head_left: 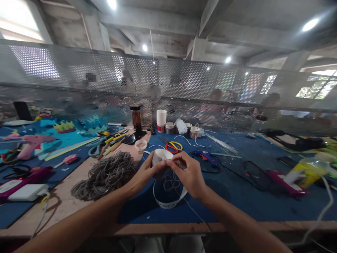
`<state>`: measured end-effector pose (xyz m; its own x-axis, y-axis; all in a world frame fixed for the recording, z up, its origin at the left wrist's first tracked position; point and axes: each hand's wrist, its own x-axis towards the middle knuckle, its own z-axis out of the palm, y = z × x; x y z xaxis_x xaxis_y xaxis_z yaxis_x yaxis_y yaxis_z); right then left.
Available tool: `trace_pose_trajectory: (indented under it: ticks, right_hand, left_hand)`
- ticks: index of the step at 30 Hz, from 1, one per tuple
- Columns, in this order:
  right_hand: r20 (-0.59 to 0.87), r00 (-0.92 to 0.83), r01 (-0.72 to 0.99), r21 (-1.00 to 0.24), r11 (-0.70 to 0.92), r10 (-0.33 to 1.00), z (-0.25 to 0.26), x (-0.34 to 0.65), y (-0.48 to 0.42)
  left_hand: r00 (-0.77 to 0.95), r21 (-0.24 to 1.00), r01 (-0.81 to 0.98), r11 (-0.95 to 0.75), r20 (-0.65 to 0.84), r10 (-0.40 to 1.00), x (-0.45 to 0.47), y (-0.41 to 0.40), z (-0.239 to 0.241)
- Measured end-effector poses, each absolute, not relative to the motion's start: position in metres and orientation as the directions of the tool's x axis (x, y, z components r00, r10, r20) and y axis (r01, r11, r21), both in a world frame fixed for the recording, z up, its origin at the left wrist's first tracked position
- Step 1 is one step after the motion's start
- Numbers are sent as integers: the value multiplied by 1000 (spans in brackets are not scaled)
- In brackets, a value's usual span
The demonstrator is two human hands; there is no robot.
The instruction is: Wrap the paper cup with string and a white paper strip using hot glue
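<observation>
My left hand [147, 172] is wrapped round a small white paper cup [161, 156], held just above the blue mat [237, 196]. My right hand [188, 174] pinches the cup's rim and grey cord at its side. Loose grey cord [171, 182] trails down from the cup onto the mat. A cut white paper ring [168, 202] lies right under my hands. A big heap of grey cord [106, 174] sits to the left of my left hand.
Scissors with red and yellow handles [172, 146], a blue glue gun [205, 156], stacked white cups [161, 119], a dark jar [136, 117] and small tubs stand behind. Coloured foam sheets [60, 138] lie at left, a yellow bottle [305, 172] at right. A perforated screen [184, 91] closes the back.
</observation>
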<state>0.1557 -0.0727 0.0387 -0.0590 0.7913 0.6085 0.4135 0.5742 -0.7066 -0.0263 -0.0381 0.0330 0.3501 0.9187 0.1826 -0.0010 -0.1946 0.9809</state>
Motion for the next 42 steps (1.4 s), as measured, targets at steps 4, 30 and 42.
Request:
trace_pose_trajectory:
  ticks: [4, 30, 42]
  right_hand:
    - [598, -52, 390, -725, 567, 800, 41, 155, -74]
    - [514, -83, 294, -806, 514, 854, 46, 158, -77]
    - [472, -103, 237, -843, 483, 875, 48, 161, -76]
  left_hand:
    - [329, 979, 7, -201, 188, 925, -27, -40, 34]
    - [286, 976, -39, -213, 215, 934, -34, -33, 25]
    - [294, 975, -106, -196, 220, 930, -38, -30, 18]
